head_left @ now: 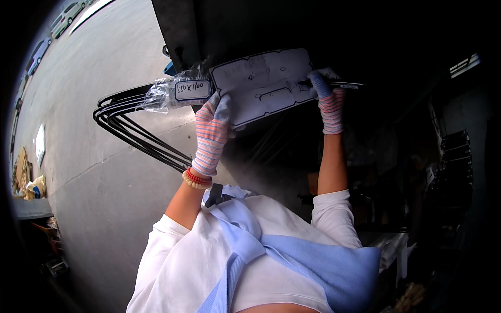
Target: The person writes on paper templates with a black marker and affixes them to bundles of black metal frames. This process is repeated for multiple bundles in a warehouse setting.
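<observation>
A white paper sheet [261, 86] with a dark ornamental border hangs slightly tilted between my hands. My left hand [213, 122], in a striped knit glove, pinches its lower left edge. My right hand [327, 101], gloved alike, is closed at the right edge of the sheet. A thin dark pen-like stick [347, 85] passes through the right hand and juts out to the right. Just left of the sheet is a smaller handwritten label [193, 90] on clear plastic film [164, 94], wrapped around a bundle of bent black rods [125, 125].
Grey concrete floor [99, 193] stretches along the left, with parked cars [65, 18] at the far left. A dark upright post [180, 31] stands behind the bundle. Dark shelving [454, 167] and a clear plastic-wrapped pile [391, 248] are at the right.
</observation>
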### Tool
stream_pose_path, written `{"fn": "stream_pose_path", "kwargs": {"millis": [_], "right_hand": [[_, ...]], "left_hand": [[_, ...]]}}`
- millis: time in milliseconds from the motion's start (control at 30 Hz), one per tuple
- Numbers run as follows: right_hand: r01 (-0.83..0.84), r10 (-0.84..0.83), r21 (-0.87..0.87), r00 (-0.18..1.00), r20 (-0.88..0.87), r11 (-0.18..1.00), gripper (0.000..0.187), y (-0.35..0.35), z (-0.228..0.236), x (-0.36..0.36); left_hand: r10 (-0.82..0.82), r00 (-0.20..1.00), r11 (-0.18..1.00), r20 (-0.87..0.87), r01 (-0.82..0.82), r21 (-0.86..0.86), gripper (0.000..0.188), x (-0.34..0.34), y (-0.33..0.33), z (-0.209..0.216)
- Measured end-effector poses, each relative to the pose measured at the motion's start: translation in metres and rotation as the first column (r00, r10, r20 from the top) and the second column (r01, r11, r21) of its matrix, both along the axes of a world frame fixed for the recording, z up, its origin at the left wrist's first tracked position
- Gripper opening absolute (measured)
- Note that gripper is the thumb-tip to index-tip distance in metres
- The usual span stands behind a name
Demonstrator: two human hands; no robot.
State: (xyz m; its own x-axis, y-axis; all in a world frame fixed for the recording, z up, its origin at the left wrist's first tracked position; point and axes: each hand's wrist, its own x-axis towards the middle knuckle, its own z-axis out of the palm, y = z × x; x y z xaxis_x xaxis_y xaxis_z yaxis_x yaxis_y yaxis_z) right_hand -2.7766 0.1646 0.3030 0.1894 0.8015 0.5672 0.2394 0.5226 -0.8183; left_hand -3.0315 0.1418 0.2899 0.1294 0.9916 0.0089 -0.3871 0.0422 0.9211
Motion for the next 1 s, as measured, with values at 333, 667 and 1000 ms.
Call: {"fn": "stream_pose_path", "kwargs": {"millis": [333, 667, 1000], "right_hand": [[0.048, 0.055, 0.117, 0.672, -0.739, 0.992, 0.033, -0.033, 0.007, 0.015], [0.275, -0.315, -0.154, 0.790, -0.525, 0.949, 0.017, -0.211, 0.001, -0.011], [0.823, -0.852, -0.244, 0.455, -0.258, 0.513, 0.022, -0.492, 0.006, -0.108]], "left_hand": [[-0.014, 0.995, 0.999, 0.102, 0.019, -0.043, 0.024, -0.004, -0.001, -0.002], [-0.559, 0.818, 0.828, 0.139, 0.558, 0.047, 0.022, 0.004, -0.032, 0.002], [-0.961, 0.269, 0.266, -0.060, 0.962, 0.065, 0.020, 0.096, -0.186, -0.029]]}}
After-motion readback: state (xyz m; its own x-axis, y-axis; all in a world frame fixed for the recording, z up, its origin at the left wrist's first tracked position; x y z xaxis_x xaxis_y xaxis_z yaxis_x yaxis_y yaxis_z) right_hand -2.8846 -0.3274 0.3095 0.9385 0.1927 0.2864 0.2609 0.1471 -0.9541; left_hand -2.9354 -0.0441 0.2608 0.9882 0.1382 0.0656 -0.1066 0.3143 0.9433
